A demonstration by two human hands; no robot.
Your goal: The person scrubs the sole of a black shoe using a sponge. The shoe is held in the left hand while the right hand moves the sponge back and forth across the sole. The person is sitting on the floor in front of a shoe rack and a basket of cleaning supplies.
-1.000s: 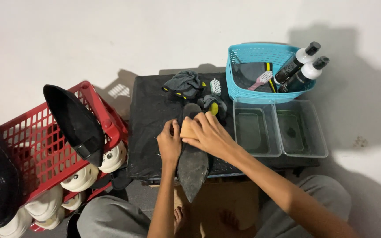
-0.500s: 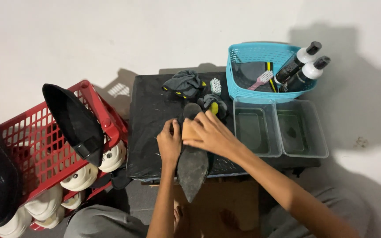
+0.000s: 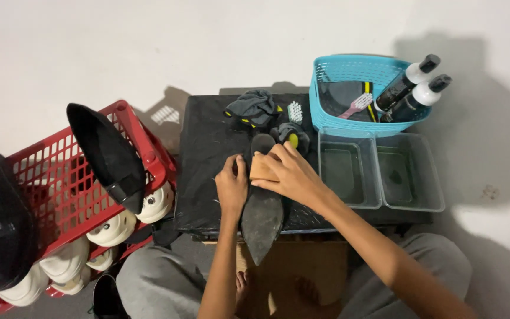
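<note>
The pointed black shoe (image 3: 262,210) lay sole-up on the black table (image 3: 208,171), steadied by the left hand (image 3: 232,186). A tan sponge block (image 3: 262,169) was pinched against its sole by the right hand (image 3: 287,174); scrubbing appeared underway, unfinished.

Shoe (image 3: 262,215): we see a black pointed shoe, sole up, toe toward us, overhanging the near table edge | Block (image 3: 263,168): we note a small tan rectangular block lying flat on the sole's heel end, partly covered by fingers.
</note>
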